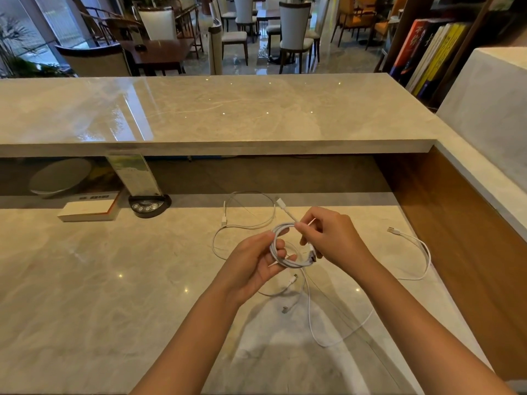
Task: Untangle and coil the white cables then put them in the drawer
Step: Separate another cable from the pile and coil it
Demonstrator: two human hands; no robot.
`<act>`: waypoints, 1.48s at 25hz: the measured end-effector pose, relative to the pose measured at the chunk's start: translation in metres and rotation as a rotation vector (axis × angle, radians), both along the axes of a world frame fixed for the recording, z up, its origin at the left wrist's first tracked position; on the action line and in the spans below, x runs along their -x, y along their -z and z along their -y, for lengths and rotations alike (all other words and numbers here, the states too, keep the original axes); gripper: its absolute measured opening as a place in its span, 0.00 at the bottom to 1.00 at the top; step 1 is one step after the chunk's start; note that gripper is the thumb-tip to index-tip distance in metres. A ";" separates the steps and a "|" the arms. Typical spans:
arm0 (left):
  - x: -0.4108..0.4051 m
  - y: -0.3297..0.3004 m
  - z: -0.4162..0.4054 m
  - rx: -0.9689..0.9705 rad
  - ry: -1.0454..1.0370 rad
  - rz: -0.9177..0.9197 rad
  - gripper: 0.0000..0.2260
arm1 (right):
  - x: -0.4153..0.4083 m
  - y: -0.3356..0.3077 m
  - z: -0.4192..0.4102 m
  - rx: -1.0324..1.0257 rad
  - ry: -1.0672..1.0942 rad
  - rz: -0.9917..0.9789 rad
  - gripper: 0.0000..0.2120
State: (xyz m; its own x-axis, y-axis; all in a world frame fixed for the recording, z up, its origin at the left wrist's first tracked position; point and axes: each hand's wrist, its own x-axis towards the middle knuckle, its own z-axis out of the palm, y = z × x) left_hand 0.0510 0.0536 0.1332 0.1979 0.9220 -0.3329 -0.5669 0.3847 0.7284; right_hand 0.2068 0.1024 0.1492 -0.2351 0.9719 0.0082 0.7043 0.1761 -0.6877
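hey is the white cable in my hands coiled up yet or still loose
Partly coiled. The white cable forms several loops held between the left hand and right hand, but a long tail hangs loose onto the counter.

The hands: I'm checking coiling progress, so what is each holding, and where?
Both grip one white cable coil: left hand pinches its left side, right hand holds its top and right side.

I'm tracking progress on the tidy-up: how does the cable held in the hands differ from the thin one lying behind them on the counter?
The held cable is wound into a tight coil, gripped by the left hand and right hand; the thin cable sprawls in wide loose loops. The held cable is raised off the counter; the thin cable rests flat, untouched. The held one looks thicker. Both are white.
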 end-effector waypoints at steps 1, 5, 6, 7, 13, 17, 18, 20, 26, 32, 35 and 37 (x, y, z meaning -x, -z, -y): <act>-0.002 0.004 0.001 -0.014 -0.020 -0.022 0.11 | 0.000 0.000 0.000 0.039 -0.012 0.038 0.07; -0.004 0.008 -0.002 -0.057 0.008 -0.226 0.14 | -0.004 -0.007 -0.002 0.219 -0.135 0.227 0.06; -0.002 0.008 -0.002 -0.062 0.040 -0.256 0.16 | -0.007 -0.011 -0.003 0.292 -0.194 0.227 0.06; 0.000 0.009 -0.002 -0.061 0.074 -0.263 0.19 | -0.012 -0.016 -0.004 0.373 -0.261 0.207 0.06; 0.002 0.008 -0.002 -0.005 0.176 -0.244 0.12 | -0.020 -0.010 -0.004 0.432 -0.287 0.159 0.06; 0.003 0.007 -0.001 0.059 0.164 -0.152 0.12 | -0.010 0.005 -0.002 0.253 -0.127 0.108 0.02; 0.005 0.007 0.000 0.066 0.149 -0.143 0.11 | -0.010 0.006 -0.003 0.265 -0.102 0.065 0.02; 0.006 0.010 0.003 0.037 0.117 -0.270 0.10 | -0.013 0.006 -0.004 0.317 -0.077 -0.018 0.03; 0.009 0.020 0.002 -0.152 -0.026 -0.660 0.15 | -0.019 0.012 -0.006 0.720 -0.119 -0.459 0.04; 0.045 0.032 0.005 -0.023 0.001 -0.755 0.14 | 0.017 0.040 0.003 0.793 -0.040 -0.542 0.03; 0.075 0.028 0.015 0.038 -0.061 -0.701 0.14 | 0.049 0.055 0.010 0.722 0.022 -0.620 0.03; 0.092 0.029 0.028 0.076 -0.078 -0.692 0.16 | 0.068 0.063 0.017 0.707 0.007 -0.626 0.02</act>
